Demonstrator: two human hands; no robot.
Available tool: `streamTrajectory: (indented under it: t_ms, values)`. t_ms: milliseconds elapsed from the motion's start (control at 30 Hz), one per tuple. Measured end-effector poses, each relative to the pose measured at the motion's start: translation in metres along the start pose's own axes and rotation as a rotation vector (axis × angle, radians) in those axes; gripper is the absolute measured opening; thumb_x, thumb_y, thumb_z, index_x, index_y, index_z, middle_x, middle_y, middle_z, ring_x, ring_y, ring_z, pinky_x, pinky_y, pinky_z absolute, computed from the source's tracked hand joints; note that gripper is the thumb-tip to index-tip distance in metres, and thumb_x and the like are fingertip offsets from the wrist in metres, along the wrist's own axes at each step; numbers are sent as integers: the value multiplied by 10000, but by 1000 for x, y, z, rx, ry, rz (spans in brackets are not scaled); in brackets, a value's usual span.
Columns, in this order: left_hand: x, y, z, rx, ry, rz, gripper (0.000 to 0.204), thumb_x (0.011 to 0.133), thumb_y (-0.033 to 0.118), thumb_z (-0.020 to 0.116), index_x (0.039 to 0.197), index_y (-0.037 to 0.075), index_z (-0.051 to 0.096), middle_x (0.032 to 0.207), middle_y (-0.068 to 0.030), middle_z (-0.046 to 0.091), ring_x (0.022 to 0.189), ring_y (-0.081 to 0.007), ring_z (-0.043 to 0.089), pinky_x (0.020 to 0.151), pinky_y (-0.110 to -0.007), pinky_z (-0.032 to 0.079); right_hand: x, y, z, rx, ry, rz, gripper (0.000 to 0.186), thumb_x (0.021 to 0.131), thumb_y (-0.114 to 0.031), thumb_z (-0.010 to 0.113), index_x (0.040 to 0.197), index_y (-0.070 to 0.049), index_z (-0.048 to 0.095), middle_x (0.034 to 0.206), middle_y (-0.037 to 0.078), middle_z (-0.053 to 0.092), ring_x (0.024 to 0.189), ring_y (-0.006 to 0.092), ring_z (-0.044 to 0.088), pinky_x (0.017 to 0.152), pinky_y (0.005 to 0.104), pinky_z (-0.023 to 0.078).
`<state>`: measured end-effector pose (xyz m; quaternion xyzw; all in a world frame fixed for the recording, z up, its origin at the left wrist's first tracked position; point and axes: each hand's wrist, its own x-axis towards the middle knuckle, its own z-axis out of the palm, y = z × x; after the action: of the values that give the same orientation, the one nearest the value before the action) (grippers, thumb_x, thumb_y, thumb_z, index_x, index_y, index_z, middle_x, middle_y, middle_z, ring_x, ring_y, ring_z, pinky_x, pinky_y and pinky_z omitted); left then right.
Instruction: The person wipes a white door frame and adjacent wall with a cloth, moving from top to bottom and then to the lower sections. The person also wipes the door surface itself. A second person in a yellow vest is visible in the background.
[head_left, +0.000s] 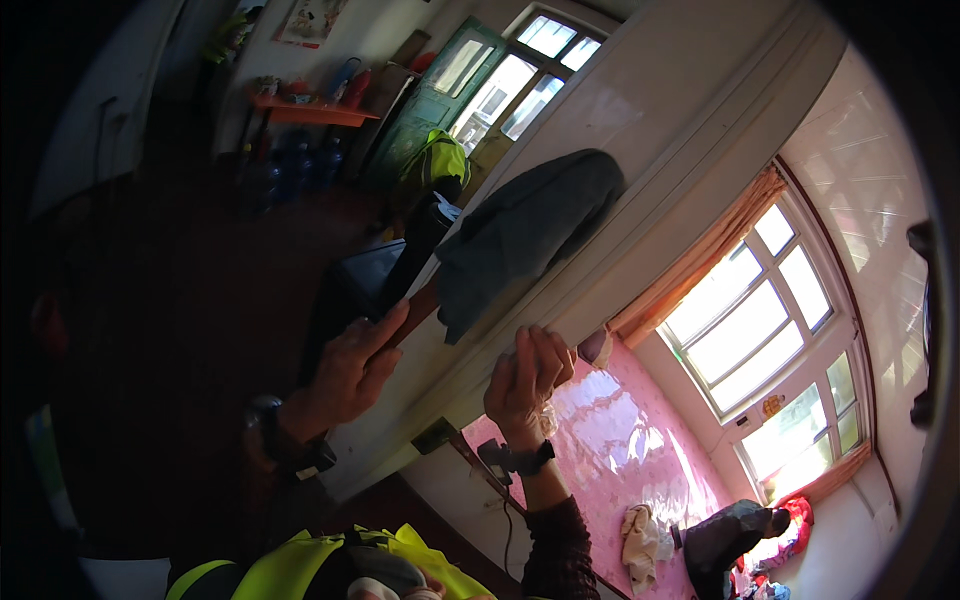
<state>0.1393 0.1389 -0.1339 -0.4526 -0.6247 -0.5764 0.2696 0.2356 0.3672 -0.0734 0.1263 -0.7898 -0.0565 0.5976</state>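
A dark grey-green cloth (530, 230) hangs over the long white ledge or frame (650, 130) that runs diagonally through the middle of the view. Below the cloth, my left hand (350, 375) has its fingers apart, the index finger reaching to a reddish-brown strip along the ledge's edge. My right hand (525, 385) is to the right of it, raised in front of the white frame with its fingers curled together. What they hold, if anything, is hidden. Both wrists wear dark bands.
Left room: an orange table (310, 115), blue water jugs (290, 170), a green door (420, 110), a yellow-green garment (440, 160), a person (225, 40) in the far doorway. Right room: a pink bed (660, 470), a dark-clothed person (720, 545) bent over it, and curtained windows (740, 320).
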Motion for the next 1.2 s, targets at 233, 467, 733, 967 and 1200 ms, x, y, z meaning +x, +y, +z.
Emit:
streamTrajectory:
  t_ms: [233, 467, 733, 967, 1200]
  values:
    - [13, 14, -14, 15, -36, 49, 631, 945, 80, 572, 1532, 92, 341, 889, -188, 587, 755, -316, 557, 691, -413, 458, 86, -15, -25, -113, -49, -310, 496, 825, -309, 728, 1306, -264, 612, 1372, 43, 509, 1336, 293, 390, 1161, 579, 180]
    - [-15, 15, -34, -233, -116, -192, 557, 1031, 241, 499, 1529, 50, 337, 837, -75, 565, 720, -165, 515, 660, -345, 445, 205, 9, -7, -342, -394, -754, 550, 833, -218, 684, 1360, -260, 531, 1360, 20, 525, 1315, 244, 450, 1072, 529, 370]
    - [-115, -3, -61, -297, -79, -721, 560, 1040, 343, 478, 1516, 73, 357, 799, 7, 536, 598, -40, 406, 537, -196, 350, 273, 42, -22, -587, -385, -851, 353, 839, -134, 678, 1173, -194, 580, 1228, 52, 585, 1153, 259, 562, 1083, 499, 380]
    - [-155, -9, -57, -355, 5, -850, 584, 1033, 333, 501, 1552, 150, 307, 784, 23, 535, 505, -6, 370, 451, -157, 311, 353, 78, -62, -884, -122, -612, 420, 865, -212, 695, 1264, -148, 579, 1383, 72, 534, 1312, 298, 471, 1097, 548, 338]
    - [-179, 9, -61, -627, 118, -985, 528, 1054, 271, 472, 1545, 141, 329, 761, 28, 495, 531, 1, 364, 449, -158, 317, 210, 18, 0, -648, -386, -552, 544, 823, -294, 700, 1309, -78, 585, 1440, 128, 479, 1358, 362, 392, 1097, 526, 328]
